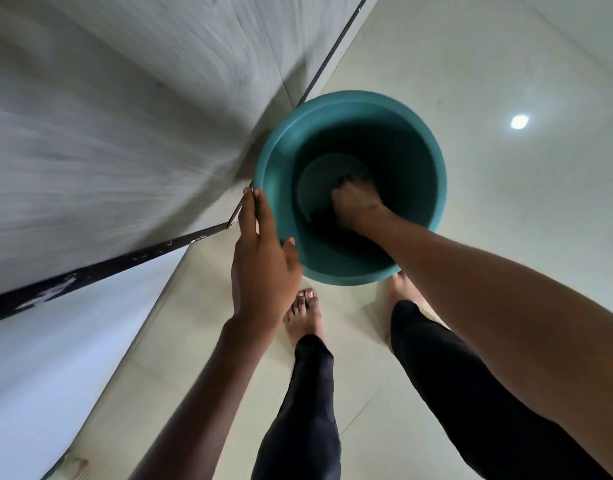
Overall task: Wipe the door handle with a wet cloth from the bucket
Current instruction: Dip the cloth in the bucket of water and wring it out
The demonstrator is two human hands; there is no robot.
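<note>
A teal bucket (pixel 416 140) stands on the tiled floor right in front of my bare feet. My right hand (pixel 357 202) reaches down inside it, fingers closed on a dark cloth (pixel 324 220) at the bottom. My left hand (pixel 260 258) rests flat against the bucket's outer left wall, fingers straight and thumb on the rim. No door handle is in view.
A grey wall or door face (pixel 125 116) with a black edge strip (pixel 90 271) rises on the left, close to the bucket. Pale floor tiles (pixel 506 202) spread to the right, with a ceiling light's reflection (pixel 519 121). My legs in dark trousers (pixel 436 358) stand below.
</note>
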